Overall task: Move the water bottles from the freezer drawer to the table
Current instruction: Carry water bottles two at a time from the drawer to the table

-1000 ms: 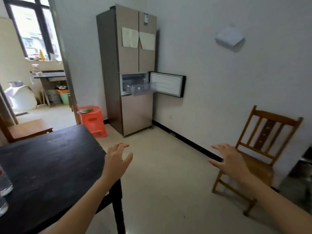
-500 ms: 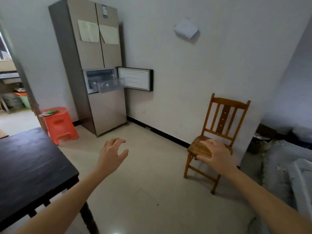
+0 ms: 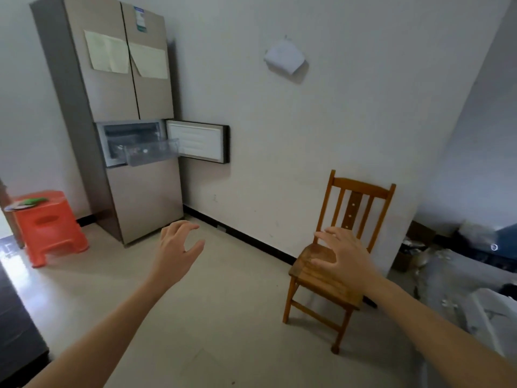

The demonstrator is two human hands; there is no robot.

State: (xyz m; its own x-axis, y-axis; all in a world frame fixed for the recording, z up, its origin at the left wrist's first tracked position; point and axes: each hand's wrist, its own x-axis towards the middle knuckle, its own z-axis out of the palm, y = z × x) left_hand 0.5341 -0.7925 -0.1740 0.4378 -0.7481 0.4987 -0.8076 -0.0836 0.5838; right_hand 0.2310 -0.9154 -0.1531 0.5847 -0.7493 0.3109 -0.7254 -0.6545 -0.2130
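Observation:
A tall beige fridge stands in the far left corner. Its small middle door hangs wide to the right, and a clear freezer drawer is pulled out of the compartment. What lies inside the drawer is too small to make out. Only a dark corner of the black table shows at the left edge, and no bottles are visible on it. My left hand and my right hand are stretched out in front of me, fingers spread, both holding nothing, a few steps short of the fridge.
A wooden chair stands against the right wall, just behind my right hand. An orange plastic stool sits left of the fridge. Clutter and a box fill the right corner. Pale floor lies between me and the fridge.
The view has swung right and moved nearer the fridge. The table has slid almost out of frame on the left, its bottles gone from view. Both hands stay spread and hold nothing.

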